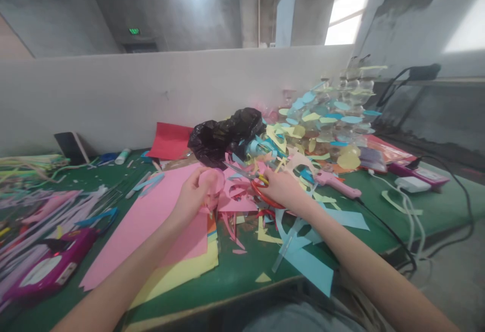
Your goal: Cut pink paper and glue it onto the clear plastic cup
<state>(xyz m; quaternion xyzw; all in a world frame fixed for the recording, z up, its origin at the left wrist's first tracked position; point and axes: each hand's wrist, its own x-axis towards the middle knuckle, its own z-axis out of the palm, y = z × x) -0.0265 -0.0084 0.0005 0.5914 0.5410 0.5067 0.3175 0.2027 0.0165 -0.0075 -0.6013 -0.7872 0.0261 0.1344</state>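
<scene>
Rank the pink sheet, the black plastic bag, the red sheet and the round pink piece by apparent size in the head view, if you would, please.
1. Pink sheet, though the arm covers some
2. Black plastic bag
3. Red sheet
4. Round pink piece, partly covered by the left hand

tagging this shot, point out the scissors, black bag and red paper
scissors (249, 174), head view: blades
black bag (224, 137), head view: crumpled middle
red paper (170, 141), head view: middle of its face

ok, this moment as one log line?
left hand: holds pink round item | right hand: holds scissors | pink paper: atop yellow paper
</scene>
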